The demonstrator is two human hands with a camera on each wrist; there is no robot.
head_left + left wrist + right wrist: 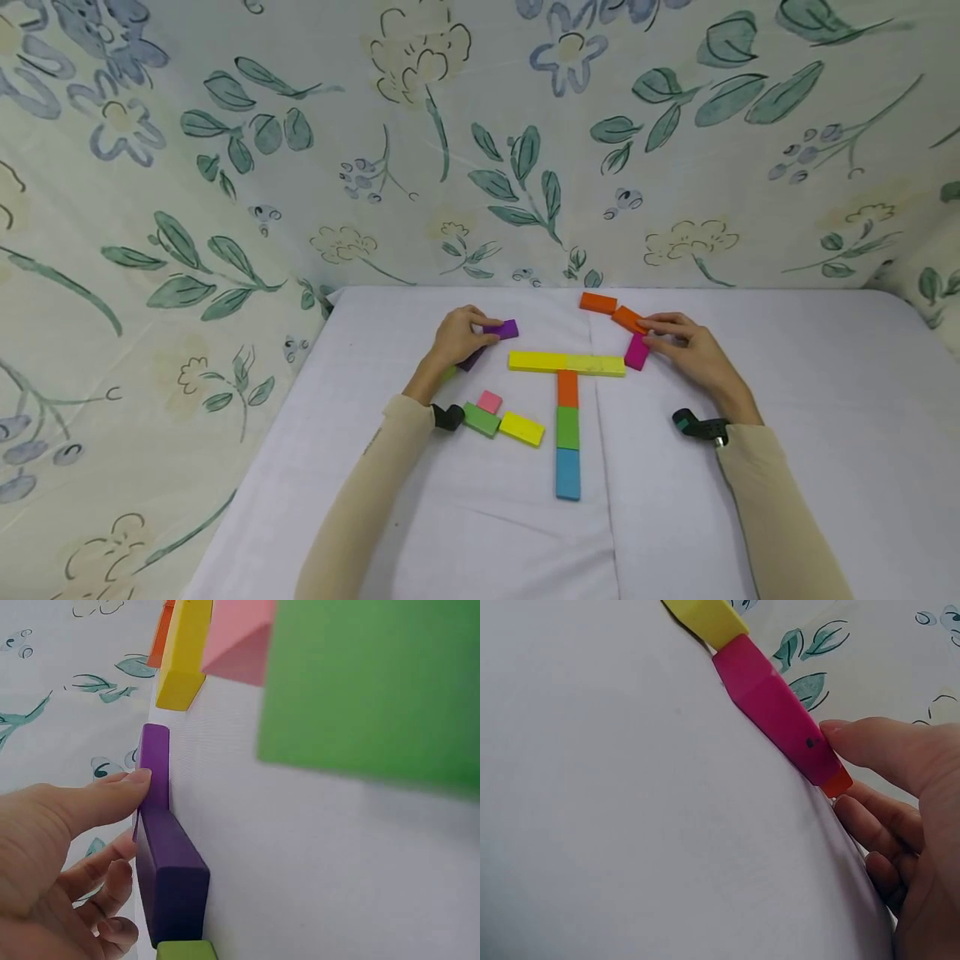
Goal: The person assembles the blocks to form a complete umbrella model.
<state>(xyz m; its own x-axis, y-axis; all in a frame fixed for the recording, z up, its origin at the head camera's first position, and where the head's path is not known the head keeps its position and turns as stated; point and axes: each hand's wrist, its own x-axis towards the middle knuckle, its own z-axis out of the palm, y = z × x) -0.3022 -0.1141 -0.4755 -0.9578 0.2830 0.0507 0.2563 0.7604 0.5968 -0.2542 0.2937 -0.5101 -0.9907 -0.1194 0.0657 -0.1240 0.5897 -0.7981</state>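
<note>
At the left, my left hand pinches a purple wooden block between thumb and fingers. The block's end meets a dark purple block, which a lime green block follows. My right hand holds a magenta block, thumb against its side. Its index fingertip is at an orange block beyond the magenta one, and part of that finger is hidden in the right wrist view. The magenta block stands at the right end of two yellow blocks laid end to end.
Below the yellow pair, orange, green and blue blocks form a straight column. Loose pink, green and yellow blocks lie near my left wrist. Another orange block is near the table's back edge.
</note>
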